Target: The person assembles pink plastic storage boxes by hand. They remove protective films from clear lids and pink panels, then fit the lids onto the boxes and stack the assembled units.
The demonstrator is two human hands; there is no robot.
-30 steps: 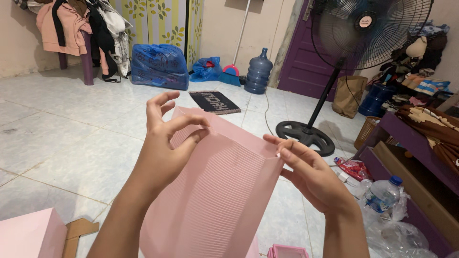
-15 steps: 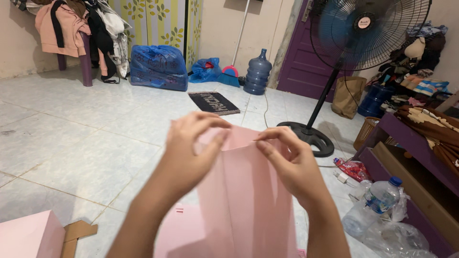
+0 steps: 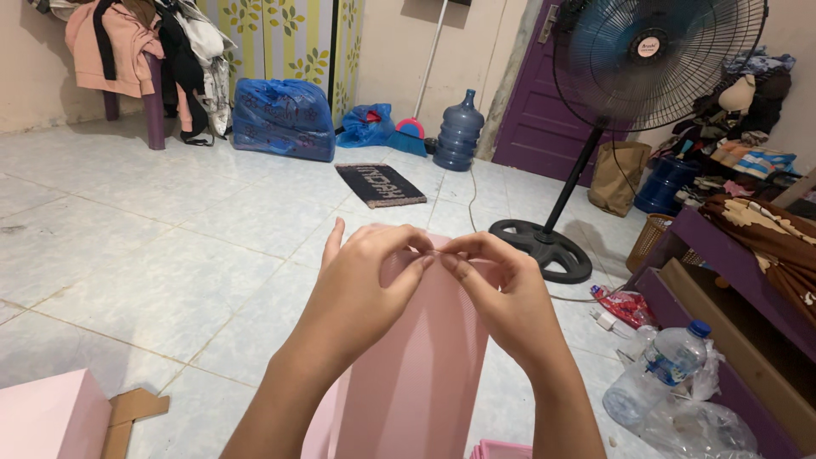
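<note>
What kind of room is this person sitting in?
Probably a room in someone's home, used for living and storage. Clothes hang in a heap by the wall, a standing fan and water jug sit on the tiled floor, and both hands hold pink card.

Both forearms raised, L grip (image 3: 361, 280) & R grip (image 3: 501, 293) pinched, fingertips touching at centre.

Bright, even indoor light; sharp focus.

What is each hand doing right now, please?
Left hand: fingers pinched shut on the top edge of the pink sheet.
Right hand: fingers pinched shut on the same top edge.
</note>
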